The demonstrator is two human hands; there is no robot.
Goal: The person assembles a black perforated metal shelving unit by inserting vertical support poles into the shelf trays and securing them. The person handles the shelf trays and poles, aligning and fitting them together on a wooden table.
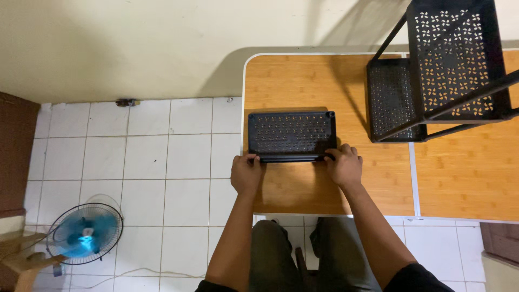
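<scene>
We look straight down on a wooden desk [303,81] with a white edge, and on it, near the 9 o'clock edge, lies a black perforated tray [292,134], a flat rectangular piece with rows of small holes. Our left hand [246,172] grips the tray's near corner at 7 o'clock, the fingers curled over its front rim. Our right hand [344,165] grips the opposite near corner at 5 o'clock, its fingers likewise closed on the rim. The tray rests flat on the desk as far as we can tell. At 2 o'clock from it stands a black metal rack [440,70] with patterned perforated shelves, close beside the tray but apart from it. Down on the white tiled floor [146,157], at 8 o'clock, stands a blue fan [85,232].
</scene>
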